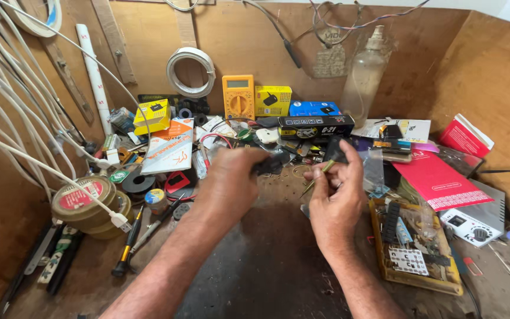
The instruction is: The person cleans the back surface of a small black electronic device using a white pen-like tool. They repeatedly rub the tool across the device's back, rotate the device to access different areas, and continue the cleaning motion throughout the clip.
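My left hand (pixel 231 180) is closed around a small dark object (pixel 271 163) that sticks out toward the right. My right hand (pixel 336 188) pinches a thin metal pair of tweezers (pixel 317 177) between thumb and fingers, its tip pointing down-left. A small black part (pixel 333 150) shows just above the right fingers. The two hands are close together above the dark worn bench top (pixel 267 260). What the left palm covers is hidden.
A yellow multimeter (pixel 238 95), small boxes, a plastic bottle (pixel 365 74) and a wire coil (pixel 190 72) stand at the back. Round tins (pixel 84 201) and a screwdriver (pixel 128 242) lie left. A tray of circuit parts (pixel 414 248) and a red booklet (pixel 438 180) lie right. White cables hang at left.
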